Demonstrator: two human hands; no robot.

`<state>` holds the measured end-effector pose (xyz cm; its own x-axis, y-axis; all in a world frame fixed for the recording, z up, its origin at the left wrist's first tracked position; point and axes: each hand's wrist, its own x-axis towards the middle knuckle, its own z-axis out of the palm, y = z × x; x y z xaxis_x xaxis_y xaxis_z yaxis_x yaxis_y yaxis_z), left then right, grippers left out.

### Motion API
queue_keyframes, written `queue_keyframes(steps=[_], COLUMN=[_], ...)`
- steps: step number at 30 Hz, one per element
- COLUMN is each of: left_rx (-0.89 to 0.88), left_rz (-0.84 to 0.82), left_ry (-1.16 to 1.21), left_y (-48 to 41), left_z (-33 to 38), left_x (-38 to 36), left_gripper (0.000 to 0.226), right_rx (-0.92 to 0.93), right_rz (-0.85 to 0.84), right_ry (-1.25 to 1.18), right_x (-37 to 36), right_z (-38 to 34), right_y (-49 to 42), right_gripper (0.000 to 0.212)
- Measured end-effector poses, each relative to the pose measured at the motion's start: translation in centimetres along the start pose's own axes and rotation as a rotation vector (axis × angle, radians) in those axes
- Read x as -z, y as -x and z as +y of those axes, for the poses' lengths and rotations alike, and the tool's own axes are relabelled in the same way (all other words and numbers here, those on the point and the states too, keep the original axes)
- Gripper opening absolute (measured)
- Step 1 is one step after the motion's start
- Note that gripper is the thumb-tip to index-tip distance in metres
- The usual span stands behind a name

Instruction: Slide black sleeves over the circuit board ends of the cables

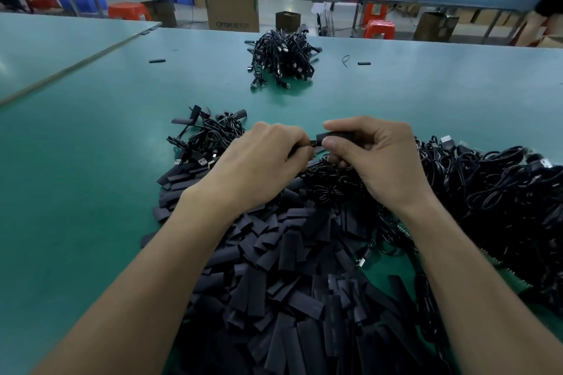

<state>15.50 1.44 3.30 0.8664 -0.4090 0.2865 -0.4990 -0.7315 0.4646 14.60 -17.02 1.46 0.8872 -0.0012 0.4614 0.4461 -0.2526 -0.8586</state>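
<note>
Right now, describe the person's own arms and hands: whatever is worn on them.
The left hand and right hand are bare: no gloves, rings or finger cots. The left forearm and right forearm are uncovered down to the frame's edge, with no sleeves, watch, wrist strap or markings showing.

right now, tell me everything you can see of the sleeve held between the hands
The black sleeve is a short, matte tube like those in the pile below. It lies roughly level, pinched between thumb and forefinger of the right hand; its left mouth meets a cable end held by the left hand. Fingers hide much of it.
</note>
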Motion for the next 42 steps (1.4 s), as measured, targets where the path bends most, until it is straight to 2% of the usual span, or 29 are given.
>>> queue_keyframes(steps=[3, 8, 13, 20, 31, 37, 42], left_rx=[0.010, -0.004, 0.012, 0.021, 0.075, 0.061, 0.042], left_rz=[0.068, 0.120, 0.171, 0.180, 0.170, 0.143, 0.157], left_ry=[0.005, 0.104, 0.238, 0.288, 0.289, 0.281, 0.296], left_y=[0.0, -0.1, -0.1, -0.1, -0.2, -0.3, -0.1], left_z=[0.1, 0.3, 0.6, 0.6, 0.6, 0.7, 1.0], left_x=[0.0, -0.2, -0.3, -0.5, -0.6, -0.9, -1.2], left_gripper=[0.025, 0.026, 0.029, 0.032, 0.028, 0.030, 0.028], right_rx=[0.014, -0.006, 0.023, 0.017, 0.002, 0.038, 0.006], right_rz=[0.137, 0.276, 0.248, 0.226, 0.275, 0.301, 0.306], right_ry=[0.028, -0.071, -0.107, -0.228, -0.098, -0.037, -0.078], right_x=[-0.3, -1.3, -2.1, -2.4, -2.3, -2.3, -2.7], right_z=[-0.2, 0.1, 0.2, -0.1, -0.8, -0.9, -0.9], right_y=[0.0, 0.1, 0.3, 0.3, 0.5, 0.6, 0.7], right_gripper=[0.034, 0.029, 0.041, 0.036, 0.018, 0.019, 0.025])
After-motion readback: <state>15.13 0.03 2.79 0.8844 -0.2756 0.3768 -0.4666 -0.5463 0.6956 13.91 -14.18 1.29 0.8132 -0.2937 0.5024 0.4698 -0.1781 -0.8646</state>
